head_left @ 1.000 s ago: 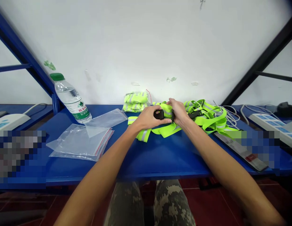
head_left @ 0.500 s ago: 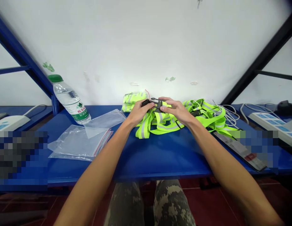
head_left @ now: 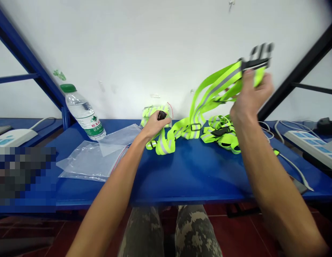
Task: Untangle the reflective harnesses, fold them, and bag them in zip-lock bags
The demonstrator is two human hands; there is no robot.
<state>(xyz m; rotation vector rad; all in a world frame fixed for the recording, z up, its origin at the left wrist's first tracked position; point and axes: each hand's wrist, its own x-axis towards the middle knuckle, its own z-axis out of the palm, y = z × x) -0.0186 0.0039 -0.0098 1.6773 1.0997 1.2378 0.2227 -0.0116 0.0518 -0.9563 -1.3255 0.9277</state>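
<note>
The left hand pinches one black plastic buckle in its grip; the right hand raises a second black buckle, its grip closed on one neon-yellow reflective strap looping over the blue worktop; one strap tangle, two zip bags and one water bottle lie nearby.

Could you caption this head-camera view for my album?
Right hand lifts a neon-yellow reflective strap by its black buckle; left hand grips another buckle.

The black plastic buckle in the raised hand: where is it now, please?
In the head view, the black plastic buckle is upper right, just above the right hand, on a neon-yellow reflective strap.
</note>
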